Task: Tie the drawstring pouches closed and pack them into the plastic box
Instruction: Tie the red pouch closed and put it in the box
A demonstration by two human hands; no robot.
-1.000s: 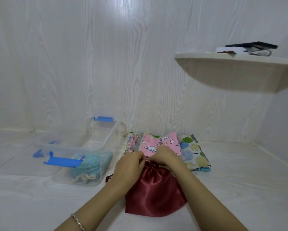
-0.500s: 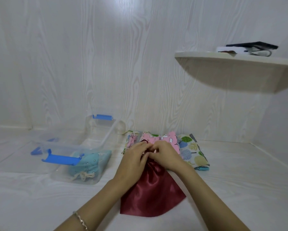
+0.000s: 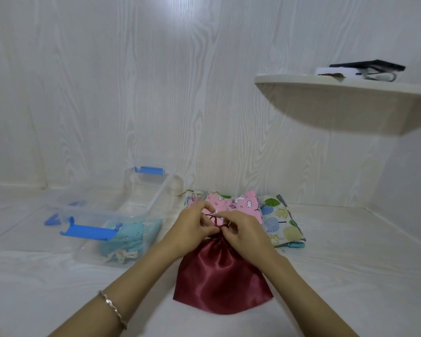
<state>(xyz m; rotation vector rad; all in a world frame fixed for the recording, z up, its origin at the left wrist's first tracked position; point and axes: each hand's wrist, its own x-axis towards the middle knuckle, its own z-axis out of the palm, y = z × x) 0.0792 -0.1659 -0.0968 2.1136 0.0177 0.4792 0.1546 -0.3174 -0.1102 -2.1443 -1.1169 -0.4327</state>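
Observation:
A dark red satin pouch lies flat on the white surface in front of me, its gathered neck pointing away. My left hand and my right hand meet at that neck, and both pinch the thin red drawstring, which loops up between the fingers. Behind my hands lies a stack of flat pouches: a pink cartoon-print pouch on top and a leaf-print pouch to its right. To the left stands the clear plastic box with blue latches, holding a light blue pouch.
A clear lid with a blue clip lies left of the box. A rounded wall shelf juts out at upper right with dark and white items on it. White wood-grain walls close in behind and on the right.
The red pouch has been drawn a little nearer to me, its neck gathered tighter. My hands have come together at the neck, and the drawstring now loops up between my fingers.

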